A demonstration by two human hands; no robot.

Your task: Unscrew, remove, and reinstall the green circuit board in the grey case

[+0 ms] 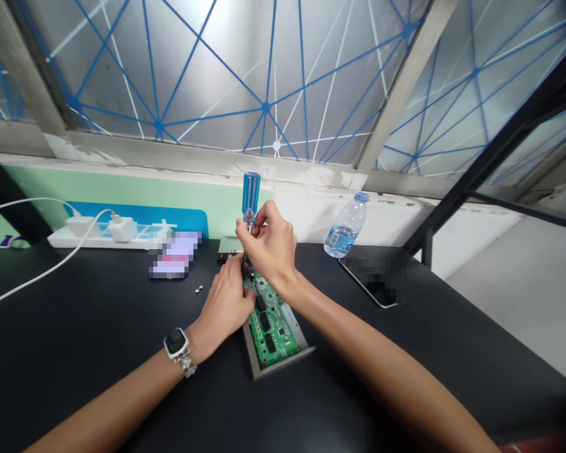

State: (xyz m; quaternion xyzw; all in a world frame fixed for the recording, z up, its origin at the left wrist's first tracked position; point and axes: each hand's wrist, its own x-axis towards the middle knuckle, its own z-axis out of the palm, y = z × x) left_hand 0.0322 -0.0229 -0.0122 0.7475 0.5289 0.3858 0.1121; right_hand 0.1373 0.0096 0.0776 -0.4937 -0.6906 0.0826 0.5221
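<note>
A green circuit board lies in a shallow grey metal case on the black table. My right hand grips a blue-handled screwdriver held upright, its tip down at the board's far end. My left hand, with a watch on the wrist, rests on the left edge of the case and steadies it. The screwdriver tip is hidden behind my hands. Two small screws lie on the table left of the case.
A water bottle stands at the back right with a phone lying beside it. A white power strip with chargers and white cables sits at the back left. A blurred pink object lies near it.
</note>
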